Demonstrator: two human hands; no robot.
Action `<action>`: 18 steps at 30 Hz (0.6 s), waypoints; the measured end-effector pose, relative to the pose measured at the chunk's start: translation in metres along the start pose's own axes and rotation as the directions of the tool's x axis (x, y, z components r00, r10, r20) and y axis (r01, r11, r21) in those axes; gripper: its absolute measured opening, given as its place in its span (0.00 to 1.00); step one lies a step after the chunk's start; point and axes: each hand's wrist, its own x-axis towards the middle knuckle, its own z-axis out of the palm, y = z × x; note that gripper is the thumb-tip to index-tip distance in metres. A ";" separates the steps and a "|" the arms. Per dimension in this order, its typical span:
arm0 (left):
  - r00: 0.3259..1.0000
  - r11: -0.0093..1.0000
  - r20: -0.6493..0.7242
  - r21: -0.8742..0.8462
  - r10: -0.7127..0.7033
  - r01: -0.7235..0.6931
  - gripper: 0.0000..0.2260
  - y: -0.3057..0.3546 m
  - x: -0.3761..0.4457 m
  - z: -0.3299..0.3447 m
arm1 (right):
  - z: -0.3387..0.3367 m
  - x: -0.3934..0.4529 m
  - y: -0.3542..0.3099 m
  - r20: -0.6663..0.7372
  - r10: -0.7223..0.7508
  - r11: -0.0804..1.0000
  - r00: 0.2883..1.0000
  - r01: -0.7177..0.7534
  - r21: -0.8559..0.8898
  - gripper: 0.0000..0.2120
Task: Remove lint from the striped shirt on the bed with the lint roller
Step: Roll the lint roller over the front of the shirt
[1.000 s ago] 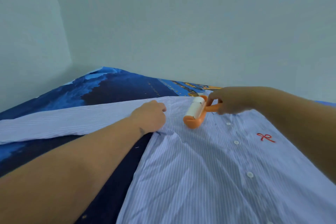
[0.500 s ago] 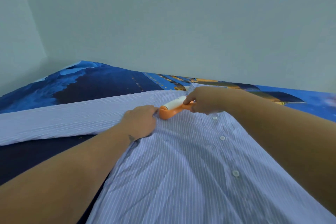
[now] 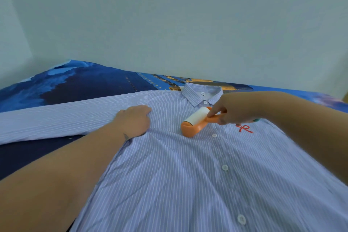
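A blue-and-white striped shirt point(image 3: 188, 175) lies buttoned and face up on the bed, collar toward the wall, one sleeve stretched out to the left. My right hand point(image 3: 233, 111) grips the orange handle of the lint roller point(image 3: 195, 122), whose white roll lies on the chest just left of the button line. My left hand point(image 3: 133, 120) presses down on the shirt near the left shoulder seam, knuckles up, fingers bent against the cloth. A small red bow is stitched on the chest below my right hand.
The bed wears a dark blue printed sheet point(image 3: 84, 84), which shows left of the shirt and behind the collar. A pale wall point(image 3: 169, 24) rises right behind the bed, with a corner at the far left.
The roller has travelled right and toward me, from beside my left hand at the shoulder to the chest near the buttons. My left hand has kept its place on the shoulder.
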 end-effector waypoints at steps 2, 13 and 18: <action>1.000 1.000 0.002 0.002 -0.001 0.001 0.13 0.001 0.000 -0.001 | 0.001 -0.008 0.005 0.020 0.006 1.000 1.000 -0.006 -0.008 0.15; 1.000 0.998 0.023 0.056 -0.009 0.007 0.12 0.005 -0.007 -0.009 | -0.010 -0.052 0.020 0.109 0.077 0.996 0.991 -0.071 -0.058 0.10; 0.992 0.994 -0.121 0.101 0.044 -0.031 0.07 0.008 -0.014 -0.009 | -0.017 -0.075 0.028 0.066 0.092 0.991 0.994 -0.098 0.087 0.16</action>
